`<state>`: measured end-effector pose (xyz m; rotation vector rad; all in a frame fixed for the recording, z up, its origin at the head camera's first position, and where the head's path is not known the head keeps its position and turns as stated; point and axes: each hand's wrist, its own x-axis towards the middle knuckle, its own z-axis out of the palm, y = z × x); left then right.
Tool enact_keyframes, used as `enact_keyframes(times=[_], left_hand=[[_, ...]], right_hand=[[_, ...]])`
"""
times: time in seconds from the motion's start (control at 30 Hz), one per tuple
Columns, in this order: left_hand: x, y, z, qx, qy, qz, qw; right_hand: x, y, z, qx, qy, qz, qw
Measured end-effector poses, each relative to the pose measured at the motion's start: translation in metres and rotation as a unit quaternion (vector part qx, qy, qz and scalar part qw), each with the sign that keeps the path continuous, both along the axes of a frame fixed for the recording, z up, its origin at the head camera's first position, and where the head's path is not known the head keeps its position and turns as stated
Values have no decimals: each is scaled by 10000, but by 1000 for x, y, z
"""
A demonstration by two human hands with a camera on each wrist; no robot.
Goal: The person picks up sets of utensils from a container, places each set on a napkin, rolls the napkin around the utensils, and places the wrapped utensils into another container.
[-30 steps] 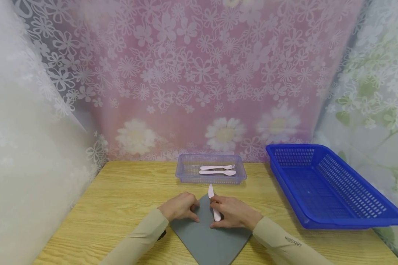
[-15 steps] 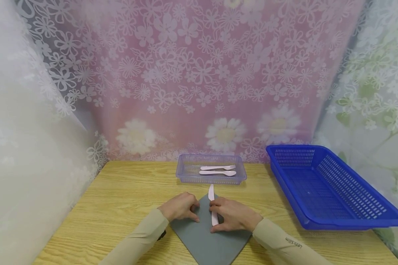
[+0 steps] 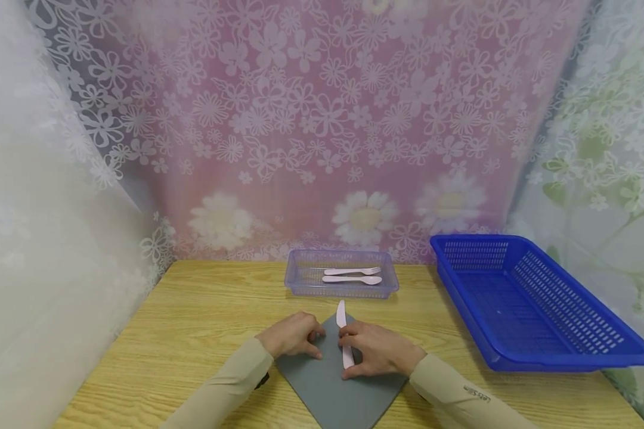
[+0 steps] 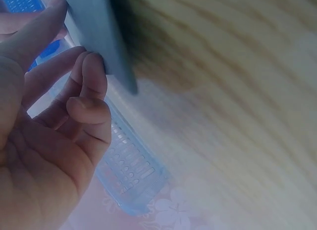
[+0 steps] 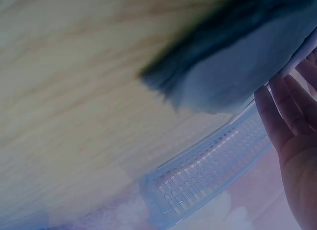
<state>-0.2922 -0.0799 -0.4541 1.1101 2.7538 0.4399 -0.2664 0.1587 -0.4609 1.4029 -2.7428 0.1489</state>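
Note:
A grey folded cloth lies on the wooden table with one corner pointing away from me. On its far part is a pale pink knife, blade outward, its handle lying along the cloth. My right hand holds the knife, fingers near the blade's base and thumb by the handle's end. At the cloth's left edge rests my left hand, thumb on top, several fingers loosely bent with their tips touching the cloth. The left wrist view shows those bent fingers against the cloth's edge.
Beyond the cloth stands a clear purplish plastic tray with a pink fork and a pink spoon in it. A large blue basket takes up the right side. A flowered curtain hangs behind the table.
My right hand has shifted slightly toward me, and the knife's handle end has come a little nearer with it. The left hand has stayed nearly still.

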Motion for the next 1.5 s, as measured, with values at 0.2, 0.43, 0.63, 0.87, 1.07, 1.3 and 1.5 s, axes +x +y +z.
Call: enact_keyframes(times=[0.2, 0.43, 0.63, 0.87, 1.07, 1.3, 1.5], left_hand=[[0, 0, 0, 65, -63, 17, 10000], [-1, -1, -2, 128, -111, 127, 9998], [-1, -1, -3, 124, -121, 105, 9998], [-2, 0, -4, 138, -159, 128, 9997], [-2, 0, -4, 115, -173, 182, 9996], [-1, 0, -2, 133, -205, 210, 9995], [-1, -1, -2, 115, -197, 166, 9996]], right_hand=[[3, 1, 0, 10, -32, 9, 10000], [3, 1, -1, -79, -92, 126, 9998], [3, 1, -1, -142, -197, 166, 9996], [3, 0, 0, -168, -269, 146, 9994], [3, -1, 0, -191, -260, 205, 9993], [3, -1, 1, -208, -260, 222, 9992], [3, -1, 1, -215, -274, 206, 9992]])
